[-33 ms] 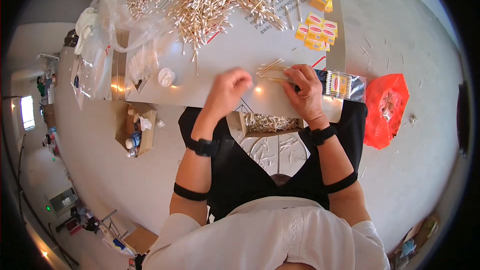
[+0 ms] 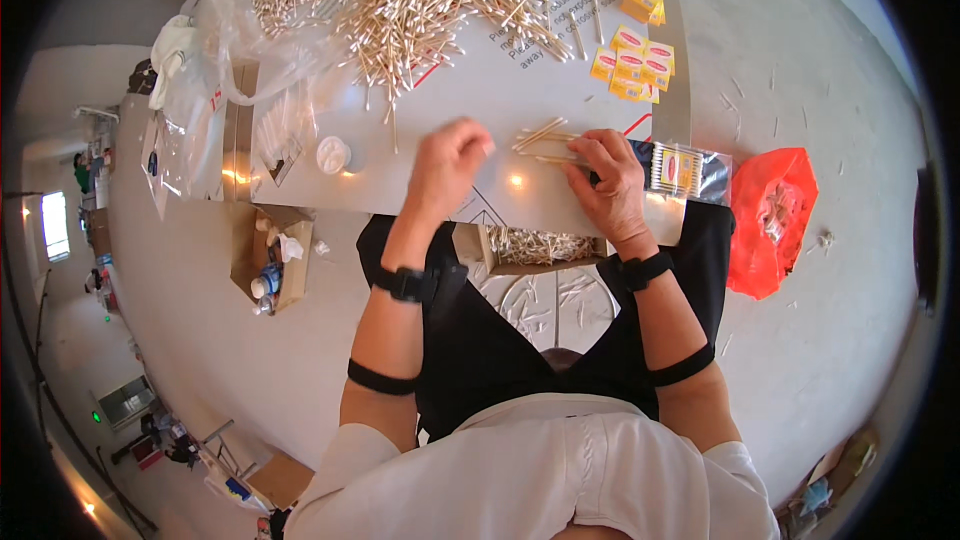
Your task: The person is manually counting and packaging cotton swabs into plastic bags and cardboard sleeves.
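Note:
My right hand point(image 2: 608, 180) is closed, low over the table's near edge, with several cotton swabs point(image 2: 545, 137) sticking out leftward from its fingertips. To its left, my left hand point(image 2: 448, 162) hovers above the table, apart from those swabs. Its fingers are curled together and a little blurred, so anything small in them cannot be made out. Just right of my right hand lies a clear packet of cotton swabs point(image 2: 677, 169) with a yellow and red card. A large loose pile of cotton swabs point(image 2: 410, 15) covers the far part of the table.
Yellow cards point(image 2: 632, 65) lie at the table's right side. A white round container point(image 2: 333, 154) stands at the left, near clear plastic bags point(image 2: 285, 70). Below the table edge is a box of swabs point(image 2: 540, 248). A red bag point(image 2: 772, 225) sits to the right, a cardboard box point(image 2: 292, 275) left.
My left hand has shifted slightly left, away from my right hand. My right hand and the swabs in it look unmoved.

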### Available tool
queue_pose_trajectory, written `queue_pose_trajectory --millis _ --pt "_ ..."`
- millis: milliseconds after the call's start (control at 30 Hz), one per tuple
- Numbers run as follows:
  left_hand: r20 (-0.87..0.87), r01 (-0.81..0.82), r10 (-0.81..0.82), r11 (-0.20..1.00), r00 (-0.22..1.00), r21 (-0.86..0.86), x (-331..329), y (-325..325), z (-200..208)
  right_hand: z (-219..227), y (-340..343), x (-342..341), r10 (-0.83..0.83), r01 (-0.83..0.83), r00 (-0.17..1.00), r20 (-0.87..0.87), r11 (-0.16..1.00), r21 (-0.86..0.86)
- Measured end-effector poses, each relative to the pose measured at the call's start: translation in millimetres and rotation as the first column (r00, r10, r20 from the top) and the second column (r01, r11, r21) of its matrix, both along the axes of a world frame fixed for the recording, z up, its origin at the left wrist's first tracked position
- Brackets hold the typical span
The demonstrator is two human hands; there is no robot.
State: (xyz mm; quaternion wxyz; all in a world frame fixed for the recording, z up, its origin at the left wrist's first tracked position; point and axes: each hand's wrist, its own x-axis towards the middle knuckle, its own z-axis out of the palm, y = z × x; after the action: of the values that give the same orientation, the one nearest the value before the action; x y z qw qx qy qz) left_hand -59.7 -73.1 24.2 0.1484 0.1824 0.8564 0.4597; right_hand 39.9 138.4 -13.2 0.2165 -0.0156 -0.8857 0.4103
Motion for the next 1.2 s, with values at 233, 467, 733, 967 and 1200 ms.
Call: queue_pose_trajectory --millis 233,467,733,967,1200 --pt "-0.646 0.140 -0.283 0.954 0.709 -0.265 -84.3 77.2 3.0 -4.1 -0.5 0.8 0.009 -0.007 1.000 0.019 0.998 -0.060" --pt "-0.649 0.226 -0.512 0.851 0.563 -0.474 -107.9 113.5 -14.9 -2.0 -0.6 -0.6 0.016 -0.015 1.000 0.009 0.997 -0.076" --pt "-0.650 0.141 -0.408 0.895 0.641 -0.422 -42.6 104.7 -25.0 -2.6 1.5 0.7 0.013 -0.013 1.000 -0.003 0.998 -0.057" --pt "-0.574 0.043 -0.239 0.942 0.783 -0.334 -3.9 71.9 -23.3 -4.3 -0.1 1.4 -0.039 0.032 0.999 -0.038 0.986 -0.166" --pt "-0.523 0.006 -0.327 0.852 0.787 -0.524 19.8 76.6 -31.0 -6.3 2.6 4.1 -0.166 0.152 0.986 -0.002 0.908 -0.390"
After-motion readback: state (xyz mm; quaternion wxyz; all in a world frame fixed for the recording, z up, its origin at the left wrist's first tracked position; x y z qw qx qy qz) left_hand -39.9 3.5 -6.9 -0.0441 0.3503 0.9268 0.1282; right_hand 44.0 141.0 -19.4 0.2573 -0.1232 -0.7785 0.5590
